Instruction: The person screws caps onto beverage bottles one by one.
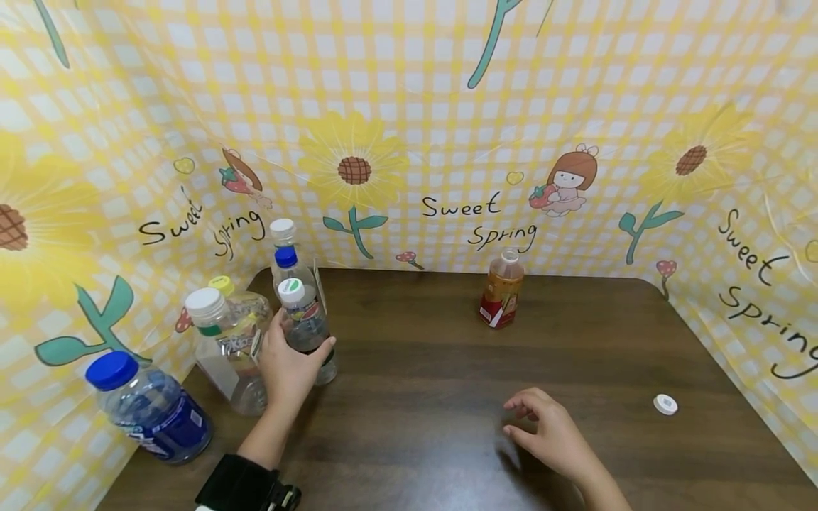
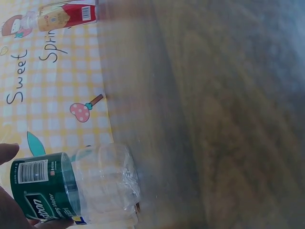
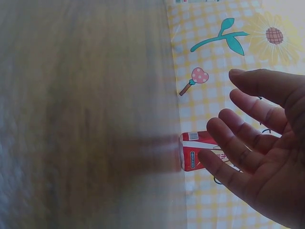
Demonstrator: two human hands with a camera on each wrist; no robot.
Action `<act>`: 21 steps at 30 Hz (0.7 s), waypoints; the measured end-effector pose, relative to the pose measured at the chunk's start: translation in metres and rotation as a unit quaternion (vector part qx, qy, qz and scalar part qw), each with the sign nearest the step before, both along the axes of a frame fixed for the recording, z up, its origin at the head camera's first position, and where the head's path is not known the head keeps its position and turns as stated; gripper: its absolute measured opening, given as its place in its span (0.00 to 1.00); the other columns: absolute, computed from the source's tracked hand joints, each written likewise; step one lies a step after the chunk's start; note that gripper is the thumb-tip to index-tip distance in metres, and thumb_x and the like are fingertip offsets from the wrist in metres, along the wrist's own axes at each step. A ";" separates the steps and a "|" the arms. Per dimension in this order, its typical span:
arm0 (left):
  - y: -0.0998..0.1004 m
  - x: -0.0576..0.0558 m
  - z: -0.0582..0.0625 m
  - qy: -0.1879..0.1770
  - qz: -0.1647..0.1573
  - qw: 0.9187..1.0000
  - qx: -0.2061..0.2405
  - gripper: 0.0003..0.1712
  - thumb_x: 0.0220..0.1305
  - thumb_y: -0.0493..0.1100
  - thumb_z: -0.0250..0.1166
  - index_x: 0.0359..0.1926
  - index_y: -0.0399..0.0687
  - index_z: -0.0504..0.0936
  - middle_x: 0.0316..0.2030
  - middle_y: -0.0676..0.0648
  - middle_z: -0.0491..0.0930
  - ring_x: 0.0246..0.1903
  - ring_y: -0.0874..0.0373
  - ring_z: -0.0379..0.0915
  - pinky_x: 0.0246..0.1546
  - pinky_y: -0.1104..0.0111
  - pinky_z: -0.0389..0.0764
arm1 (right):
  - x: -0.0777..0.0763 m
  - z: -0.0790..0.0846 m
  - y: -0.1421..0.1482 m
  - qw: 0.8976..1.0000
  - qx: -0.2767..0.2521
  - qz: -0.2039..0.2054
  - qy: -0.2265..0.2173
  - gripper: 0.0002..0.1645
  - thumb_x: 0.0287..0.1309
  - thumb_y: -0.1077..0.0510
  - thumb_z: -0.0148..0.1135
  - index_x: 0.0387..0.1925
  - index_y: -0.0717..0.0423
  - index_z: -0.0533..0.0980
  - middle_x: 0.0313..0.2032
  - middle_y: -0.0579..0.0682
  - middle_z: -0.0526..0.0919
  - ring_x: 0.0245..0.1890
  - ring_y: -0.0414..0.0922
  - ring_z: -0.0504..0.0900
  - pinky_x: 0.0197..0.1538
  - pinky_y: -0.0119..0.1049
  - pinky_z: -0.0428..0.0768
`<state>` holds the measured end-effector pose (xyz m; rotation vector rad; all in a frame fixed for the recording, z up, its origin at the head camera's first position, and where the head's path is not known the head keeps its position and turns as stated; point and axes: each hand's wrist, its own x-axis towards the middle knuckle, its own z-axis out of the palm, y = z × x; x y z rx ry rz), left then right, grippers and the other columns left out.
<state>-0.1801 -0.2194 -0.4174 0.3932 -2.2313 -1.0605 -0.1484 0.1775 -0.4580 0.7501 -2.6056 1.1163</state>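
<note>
My left hand (image 1: 290,369) grips a clear plastic water bottle (image 1: 303,319) with a white cap, thumb on one side and fingers on the other. In the left wrist view, the water bottle (image 2: 102,183) shows a green label, and its lower part is bare clear plastic. Over the table's front right part, my right hand (image 1: 549,433) holds nothing, its fingers apart and loosely bent. An uncapped drink bottle (image 1: 502,291) with a red and orange label stands farther back; it appears behind the right fingers (image 3: 228,143) in the right wrist view.
Left of the gripped bottle stand a large white-capped bottle (image 1: 220,355), a yellow-capped one (image 1: 249,305) and a big blue-capped one (image 1: 153,411). Behind it are a blue-capped bottle (image 1: 286,257) and another white-capped bottle (image 1: 282,230). A white cap (image 1: 665,404) lies at the right. Checked cloth (image 1: 409,163) surrounds the table.
</note>
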 end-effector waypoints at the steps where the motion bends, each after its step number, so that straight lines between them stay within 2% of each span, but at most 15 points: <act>1: 0.000 0.000 0.000 -0.001 -0.001 1.000 0.002 0.53 0.46 0.46 0.79 0.70 0.39 0.61 0.59 0.32 0.71 0.58 0.37 0.65 0.57 0.44 0.64 | 0.000 0.000 0.000 1.000 0.000 0.000 -0.002 0.17 0.42 0.67 0.76 0.37 0.55 0.80 0.38 0.41 0.79 0.34 0.40 0.80 0.38 0.39 0.81; 7: 0.005 0.003 0.001 -0.019 -0.006 1.000 0.011 0.59 0.49 0.46 0.78 0.74 0.39 0.51 0.62 0.30 0.67 0.62 0.35 0.61 0.60 0.42 0.61 | 0.001 -0.001 0.002 1.000 -0.006 0.003 0.006 0.17 0.42 0.66 0.76 0.36 0.54 0.80 0.38 0.41 0.79 0.34 0.38 0.79 0.37 0.39 0.81; 12: 0.008 0.006 0.003 -0.026 -0.002 0.999 0.017 0.63 0.51 0.46 0.77 0.77 0.44 0.43 0.69 0.31 0.57 0.67 0.33 0.54 0.63 0.40 0.57 | 0.002 -0.003 0.003 1.000 -0.006 0.009 0.000 0.16 0.43 0.66 0.76 0.36 0.55 0.79 0.39 0.42 0.79 0.34 0.41 0.80 0.37 0.39 0.81; 14: 0.011 0.008 0.005 -0.017 0.004 1.000 0.020 0.64 0.51 0.46 0.77 0.77 0.44 0.42 0.71 0.32 0.53 0.68 0.34 0.51 0.64 0.40 0.55 | 0.002 -0.003 0.003 1.000 -0.007 0.009 -0.001 0.16 0.44 0.66 0.76 0.36 0.55 0.79 0.39 0.42 0.79 0.34 0.42 0.81 0.37 0.39 0.81; 16: 0.015 0.011 0.007 0.007 0.012 1.000 0.016 0.64 0.50 0.45 0.77 0.77 0.44 0.42 0.72 0.33 0.51 0.70 0.35 0.48 0.66 0.41 0.52 | 0.003 -0.002 0.004 1.000 -0.010 0.006 0.003 0.17 0.43 0.66 0.76 0.36 0.55 0.80 0.39 0.42 0.79 0.34 0.42 0.81 0.37 0.39 0.81; 18: 0.022 0.012 0.009 0.053 0.026 0.998 0.005 0.63 0.51 0.43 0.77 0.77 0.44 0.43 0.73 0.34 0.49 0.71 0.37 0.45 0.68 0.43 0.51 | 0.003 -0.002 0.005 1.000 -0.012 0.001 0.007 0.17 0.43 0.66 0.76 0.36 0.54 0.80 0.38 0.42 0.79 0.33 0.41 0.80 0.37 0.38 0.81; 20: 0.030 0.014 0.011 0.129 0.036 0.991 -0.018 0.61 0.51 0.41 0.76 0.76 0.42 0.44 0.73 0.35 0.49 0.71 0.39 0.45 0.69 0.46 0.50 | 0.003 -0.003 0.006 1.000 -0.012 0.000 0.012 0.17 0.42 0.66 0.77 0.36 0.54 0.80 0.38 0.41 0.79 0.33 0.40 0.80 0.36 0.37 0.81; 21: 0.035 0.015 0.011 0.177 0.037 0.983 -0.031 0.59 0.51 0.39 0.75 0.76 0.41 0.46 0.73 0.34 0.49 0.71 0.40 0.45 0.69 0.47 0.50 | 0.004 -0.003 0.006 1.000 -0.012 0.000 0.012 0.17 0.42 0.66 0.77 0.36 0.54 0.80 0.38 0.41 0.79 0.33 0.40 0.80 0.36 0.37 0.81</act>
